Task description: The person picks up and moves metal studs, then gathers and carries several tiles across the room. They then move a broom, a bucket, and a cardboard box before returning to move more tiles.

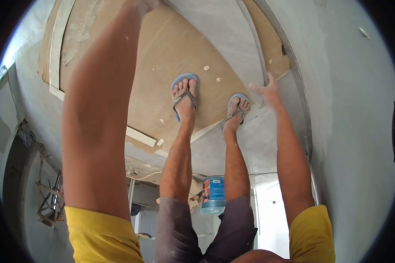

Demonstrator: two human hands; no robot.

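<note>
A long pale grey board (pixel 219 33) runs from the top middle down to the right, over brown cardboard on the floor. My right hand (pixel 267 91) is at its lower right end, thumb and fingers spread apart, with nothing visible between them. My left hand (pixel 147 5) is at the top edge of the view, beside the board's far left end; its fingers are mostly cut off or hidden, so its grip cannot be made out. My feet in blue flip-flops (pixel 185 90) stand below the board.
Brown cardboard (pixel 158 57) covers much of the floor, with small white bits on it. Thin pale strips (pixel 140 136) lie at its edges. A grey wall (pixel 346 87) rises at the right. Behind my legs is a blue-labelled bucket (pixel 213 195); a wooden frame (pixel 50 193) is at the left.
</note>
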